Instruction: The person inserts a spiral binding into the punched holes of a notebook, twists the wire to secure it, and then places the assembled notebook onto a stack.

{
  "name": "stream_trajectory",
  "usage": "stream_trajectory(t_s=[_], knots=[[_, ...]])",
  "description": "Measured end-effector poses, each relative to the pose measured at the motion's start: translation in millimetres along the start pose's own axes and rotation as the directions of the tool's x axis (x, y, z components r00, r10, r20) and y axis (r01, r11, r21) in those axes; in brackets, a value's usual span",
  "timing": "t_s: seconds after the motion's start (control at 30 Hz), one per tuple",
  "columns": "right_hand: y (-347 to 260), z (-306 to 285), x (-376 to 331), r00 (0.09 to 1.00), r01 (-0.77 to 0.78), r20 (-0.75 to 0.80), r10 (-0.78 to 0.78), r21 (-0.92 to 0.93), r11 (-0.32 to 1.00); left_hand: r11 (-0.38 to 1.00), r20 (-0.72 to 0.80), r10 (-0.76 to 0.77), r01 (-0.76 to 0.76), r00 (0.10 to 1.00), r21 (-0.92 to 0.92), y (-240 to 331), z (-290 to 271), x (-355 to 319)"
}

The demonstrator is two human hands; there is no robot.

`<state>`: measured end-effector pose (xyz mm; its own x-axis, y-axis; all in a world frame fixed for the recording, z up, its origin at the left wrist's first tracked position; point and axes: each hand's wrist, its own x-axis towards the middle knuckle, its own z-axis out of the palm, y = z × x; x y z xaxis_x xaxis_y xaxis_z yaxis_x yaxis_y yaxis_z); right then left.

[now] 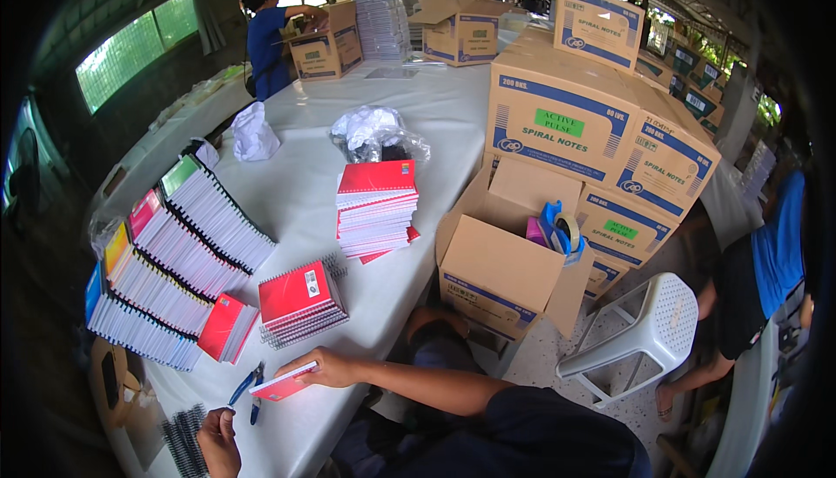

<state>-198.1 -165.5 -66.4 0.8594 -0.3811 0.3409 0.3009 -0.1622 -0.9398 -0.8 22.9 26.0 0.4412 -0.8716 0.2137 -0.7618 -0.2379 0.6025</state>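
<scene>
I am holding a red notebook (283, 385) in my right hand (324, 366), fingers clamped on its upper edge, the book lying low over the near tabletop (296, 191). My left hand (218, 440) is closing on a black spiral coil (185, 437) at the near corner; whether it fully grips the coil I cannot tell. The two hands are working apart. Blue pliers (250, 388) are lying just left of the notebook.

Progress, as I judge it: a short stack of red bound notebooks (300, 300) is sitting just beyond my right hand, and a taller stack (376, 208) is standing mid-table. To the left, rows of notebooks (170, 260) are lying overlapped, spines up, with one red book (226, 327) leaning at their near end. I am reading the stacks as finished work and the book in hand as the current piece, its binding not yet done.

An open carton (496, 256) with a tape dispenser (562, 232) inside is standing beside the tabletop, with sealed cartons (601, 130) behind it. I cannot tell how many books remain unbound.
</scene>
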Motion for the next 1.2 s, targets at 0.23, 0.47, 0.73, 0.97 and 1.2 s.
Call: stream_trajectory(t_s=[0.23, 0.47, 0.73, 0.97, 1.2], knots=[[-6.9, 0.7, 3.0, 1.000, -0.003, -0.009, 0.003, 0.005, 1.000, 0.989, 0.015, -0.041, 0.043, 0.999, -0.142, 15.3, 3.1, 1.8], [13.9, -7.0, 3.9, 0.983, -0.118, -0.136, 0.125, 0.056, 0.991, 0.977, 0.124, -0.092, 0.114, 0.988, -0.181, -12.0, 23.8, 21.9], [-1.0, -1.1, 8.2, 0.984, -0.103, -0.147, 0.099, -0.021, 0.994, 0.947, 0.229, -0.080, 0.146, 0.970, -0.286, -16.2, 34.4, 29.5], [-3.8, -5.8, 3.1, 0.965, -0.220, -0.134, 0.225, 0.045, 0.974, 0.929, 0.244, -0.136, 0.209, 0.960, -0.305, -10.1, 50.6, 40.3], [-4.4, -2.3, 2.0, 0.974, -0.199, -0.099, 0.202, 0.034, 0.979, 0.959, 0.244, 0.147, -0.077, 0.959, -0.274, -3.9, 24.9, 54.2]])
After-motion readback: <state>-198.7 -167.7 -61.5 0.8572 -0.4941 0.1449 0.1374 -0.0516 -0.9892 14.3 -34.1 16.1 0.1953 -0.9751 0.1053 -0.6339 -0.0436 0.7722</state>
